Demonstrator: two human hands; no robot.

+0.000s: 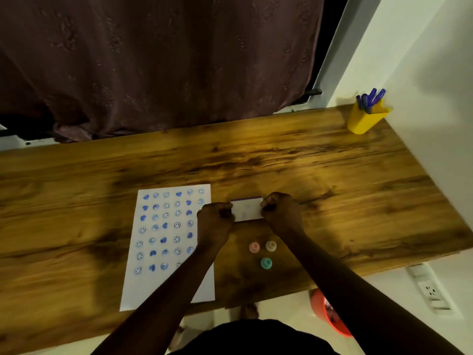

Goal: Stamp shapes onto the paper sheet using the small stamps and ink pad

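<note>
Both hands, left hand (215, 213) and right hand (277, 207), pinch opposite ends of the ink pad (247, 211), lying left-right; fingertips hide its corners.

No readable text or numbers; the paper sheet (167, 242) carries only stamped faces and hearts

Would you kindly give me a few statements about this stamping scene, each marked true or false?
1. Both hands, left hand and right hand, grip the ends of the ink pad. True.
2. Three small stamps stand on the wooden desk untouched. True.
3. The paper sheet is blank. False: it is covered with rows of blue hearts and smiley faces.
4. The yellow pen holder is empty. False: it holds blue pens.
5. The ink pad rests on the paper. False: it is to the right of the sheet.
</note>
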